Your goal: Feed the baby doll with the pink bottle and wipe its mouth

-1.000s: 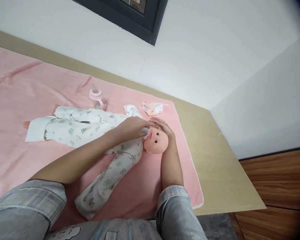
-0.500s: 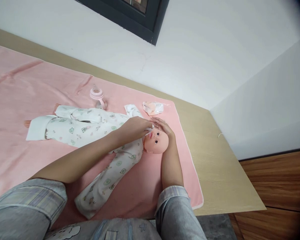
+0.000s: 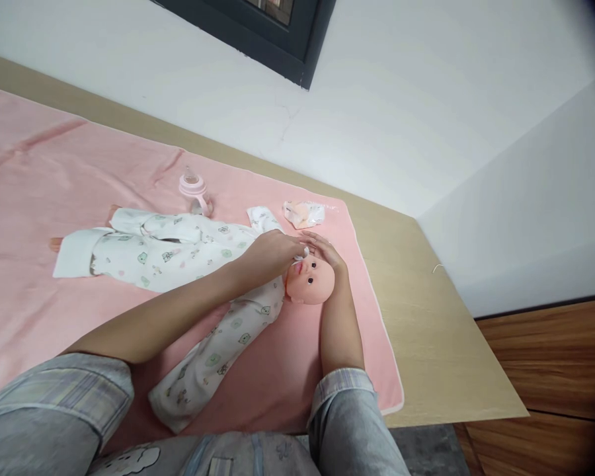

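Observation:
A baby doll point(image 3: 310, 284) in a white printed outfit point(image 3: 183, 248) lies on its back, bald head to the right. My left hand point(image 3: 277, 252) reaches over the doll's chest to its face. Its fingers are closed on a small white wipe point(image 3: 302, 254), held against the cheek beside the mouth. My right hand point(image 3: 323, 248) curves round the far side of the head, with fingers stretched out and pointing toward my left hand. The right forearm runs along the crown. My left fingertips are partly hidden by the hand itself.
A pink blanket point(image 3: 34, 198) covers much of the wooden table point(image 3: 426, 330). Beyond the doll stand a pink-topped baby bottle point(image 3: 193, 188) and a crumpled plastic packet point(image 3: 305, 214). A white wall point(image 3: 367, 119) with a dark window frame point(image 3: 277, 46) rises behind.
My left hand has shifted slightly to the right across the cheek, and more of the white wipe shows. The right hand and the doll have barely moved.

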The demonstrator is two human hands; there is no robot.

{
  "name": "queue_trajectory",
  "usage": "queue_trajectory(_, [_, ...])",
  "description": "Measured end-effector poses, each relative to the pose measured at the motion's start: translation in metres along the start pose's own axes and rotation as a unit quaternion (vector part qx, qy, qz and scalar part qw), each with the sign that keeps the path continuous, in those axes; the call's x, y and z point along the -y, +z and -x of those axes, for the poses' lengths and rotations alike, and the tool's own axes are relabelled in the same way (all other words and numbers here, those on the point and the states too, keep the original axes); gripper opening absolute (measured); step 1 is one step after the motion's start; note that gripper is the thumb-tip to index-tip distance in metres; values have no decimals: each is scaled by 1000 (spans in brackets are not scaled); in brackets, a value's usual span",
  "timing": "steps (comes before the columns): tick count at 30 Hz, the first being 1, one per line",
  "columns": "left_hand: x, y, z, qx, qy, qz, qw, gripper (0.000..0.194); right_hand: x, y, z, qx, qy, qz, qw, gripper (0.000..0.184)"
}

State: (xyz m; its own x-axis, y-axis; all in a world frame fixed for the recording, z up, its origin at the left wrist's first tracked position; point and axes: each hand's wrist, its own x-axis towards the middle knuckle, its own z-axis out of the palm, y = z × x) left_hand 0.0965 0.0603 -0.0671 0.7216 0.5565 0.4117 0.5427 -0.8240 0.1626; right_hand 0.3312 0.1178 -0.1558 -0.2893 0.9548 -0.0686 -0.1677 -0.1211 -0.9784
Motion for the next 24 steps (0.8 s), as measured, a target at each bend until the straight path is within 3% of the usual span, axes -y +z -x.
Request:
queue_trajectory(9, [-12, -19, 5, 51, -7, 4, 999, 22, 2, 2, 1, -7, 26, -24, 999, 37])
queue_trajectory(16, [-28, -27, 7, 132, -1, 19, 991, 26, 2, 3, 3, -16, 35, -39, 999, 37])
queue_trajectory(24, [-23, -22, 3, 98, 12, 11, 995, 29, 4, 6, 4, -18, 33, -34, 999, 36])
